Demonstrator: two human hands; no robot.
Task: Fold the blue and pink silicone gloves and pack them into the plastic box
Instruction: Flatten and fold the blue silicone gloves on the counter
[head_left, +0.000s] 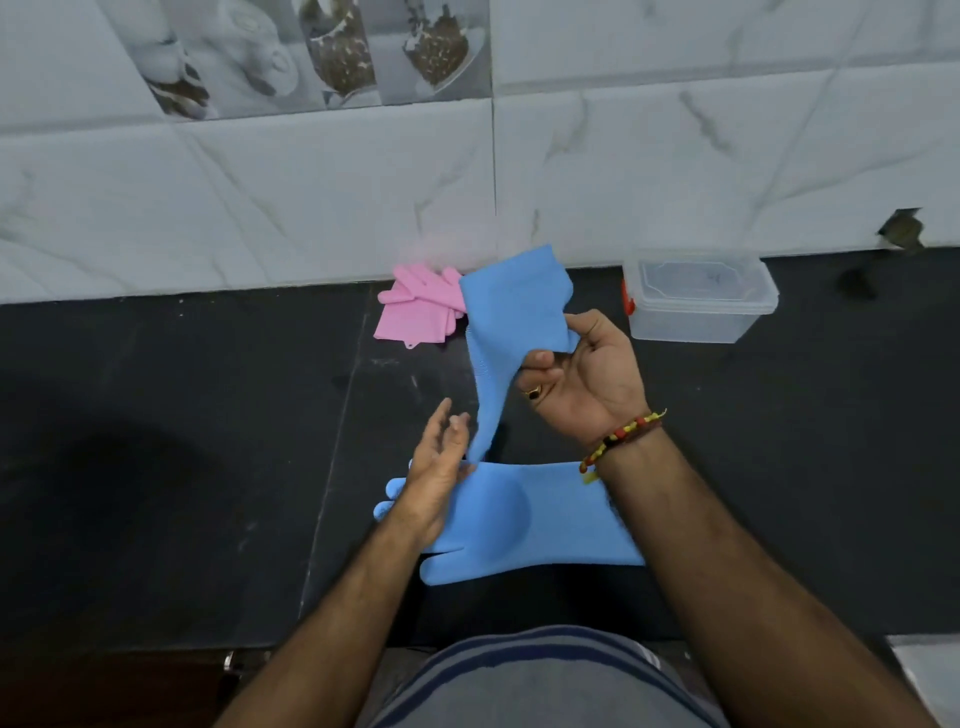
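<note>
Right hand (582, 374), palm toward the camera, pinches one blue silicone glove (511, 322) between thumb and curled fingers and holds it raised above the counter; the cuff end stands up at 12 o'clock of the hand, while the narrower lower part hangs down toward 7 o'clock, its tip near the left hand (436, 483). A ring shows on one finger, and a beaded bracelet (621, 441) circles the right wrist. Left hand, fingers straight and relaxed, grasps nothing; it lies over the finger end of a second blue silicone glove (524, 519), which rests flat on the dark countertop (156, 441), at 6 o'clock of the right hand, cuff toward 3 o'clock. Pink silicone gloves (415, 306), folded in a small pile, lie against the marble-tiled wall (260, 208) at 10 o'clock of the right hand, partly hidden behind the raised glove. Clear plastic box (696, 301), with a red latch on its left side, stands at 2 o'clock of the right hand, near the wall; nothing can be made out inside it.
</note>
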